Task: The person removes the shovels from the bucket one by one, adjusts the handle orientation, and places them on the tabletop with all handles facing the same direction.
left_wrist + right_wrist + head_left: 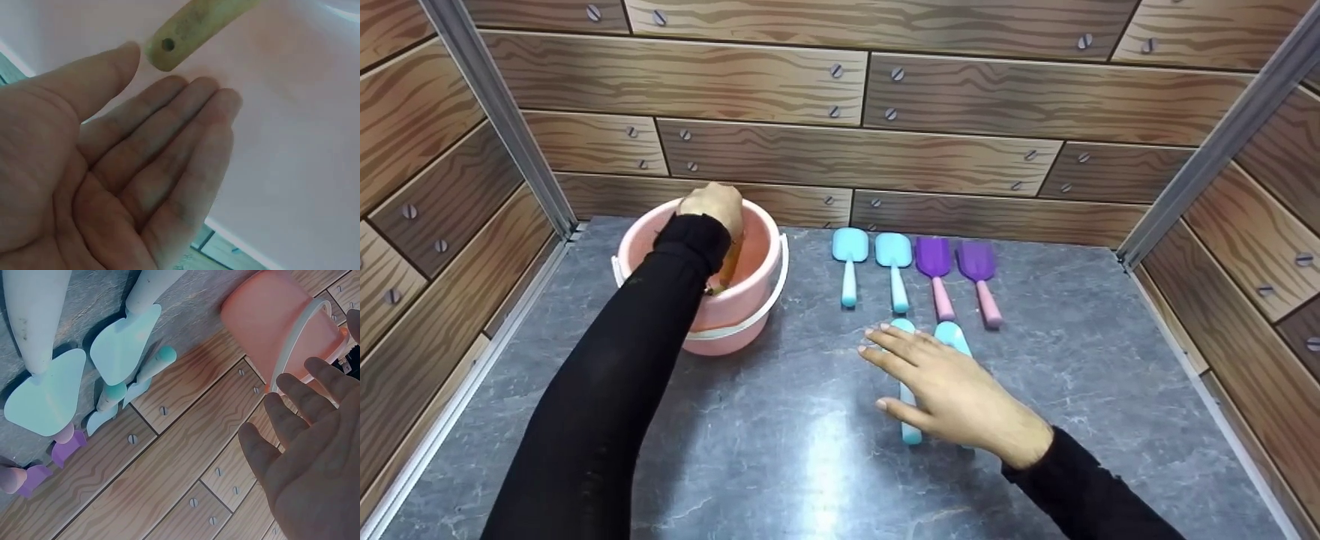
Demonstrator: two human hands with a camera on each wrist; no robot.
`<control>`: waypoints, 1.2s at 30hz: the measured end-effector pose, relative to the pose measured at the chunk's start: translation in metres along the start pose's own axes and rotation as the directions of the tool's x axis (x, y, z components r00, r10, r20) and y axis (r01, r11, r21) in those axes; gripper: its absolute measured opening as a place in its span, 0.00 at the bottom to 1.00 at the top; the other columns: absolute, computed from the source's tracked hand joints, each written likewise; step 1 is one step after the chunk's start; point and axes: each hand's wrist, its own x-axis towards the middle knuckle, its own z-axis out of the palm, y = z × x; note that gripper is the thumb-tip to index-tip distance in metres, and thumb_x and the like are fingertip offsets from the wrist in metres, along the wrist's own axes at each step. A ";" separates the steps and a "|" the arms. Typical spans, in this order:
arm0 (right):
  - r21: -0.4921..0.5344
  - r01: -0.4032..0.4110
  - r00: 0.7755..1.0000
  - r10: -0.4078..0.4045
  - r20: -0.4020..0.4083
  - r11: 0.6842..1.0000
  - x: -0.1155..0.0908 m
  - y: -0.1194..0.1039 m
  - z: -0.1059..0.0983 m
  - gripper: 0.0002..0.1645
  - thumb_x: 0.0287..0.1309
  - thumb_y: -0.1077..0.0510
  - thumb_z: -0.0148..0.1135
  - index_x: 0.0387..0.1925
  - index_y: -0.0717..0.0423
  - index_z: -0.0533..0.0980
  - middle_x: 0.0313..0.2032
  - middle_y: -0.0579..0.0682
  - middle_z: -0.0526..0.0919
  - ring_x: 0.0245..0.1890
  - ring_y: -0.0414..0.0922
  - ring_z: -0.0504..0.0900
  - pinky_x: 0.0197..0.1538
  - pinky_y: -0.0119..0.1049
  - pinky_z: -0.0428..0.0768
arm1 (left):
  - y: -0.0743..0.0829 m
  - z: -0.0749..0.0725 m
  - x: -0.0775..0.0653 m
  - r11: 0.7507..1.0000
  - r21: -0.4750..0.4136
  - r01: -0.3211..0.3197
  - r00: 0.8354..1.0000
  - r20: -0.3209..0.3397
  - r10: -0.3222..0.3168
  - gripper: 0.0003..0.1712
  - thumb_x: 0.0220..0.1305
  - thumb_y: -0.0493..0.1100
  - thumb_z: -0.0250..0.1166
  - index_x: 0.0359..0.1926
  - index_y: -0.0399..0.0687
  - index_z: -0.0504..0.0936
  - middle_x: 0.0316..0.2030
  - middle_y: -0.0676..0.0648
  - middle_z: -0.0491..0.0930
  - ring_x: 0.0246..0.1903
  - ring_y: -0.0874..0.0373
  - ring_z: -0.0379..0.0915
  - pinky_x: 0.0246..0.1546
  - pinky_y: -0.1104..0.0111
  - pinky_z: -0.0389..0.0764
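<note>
My left hand reaches down into a pink bucket with a white handle. Within the bucket, the left wrist view shows the left hand with fingers together and nearly straight. Just past its thumb and fingertips is the rounded end of a yellowish tool handle with a hole through it; the tool's other end is out of that view. My right hand, fingers extended and holding nothing, is over two turquoise toy shovels, partly covering them in the head view.
Behind these lie two turquoise shovels and two purple shovels with pink handles, side by side on the grey marbled surface. Wood-patterned panels wall in the back and both sides, with metal strips at the corners.
</note>
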 end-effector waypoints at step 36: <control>0.014 -0.021 0.999 0.021 -0.036 1.000 -0.003 0.007 0.000 0.42 0.86 0.38 0.67 0.90 0.47 0.71 0.89 0.53 0.73 0.90 0.57 0.73 0.90 0.62 0.75 | -0.016 -0.006 0.013 0.977 -0.161 -0.138 0.982 -0.149 0.114 0.20 0.66 0.45 0.76 0.45 0.28 0.92 0.59 0.22 0.91 0.62 0.21 0.90 0.66 0.34 0.92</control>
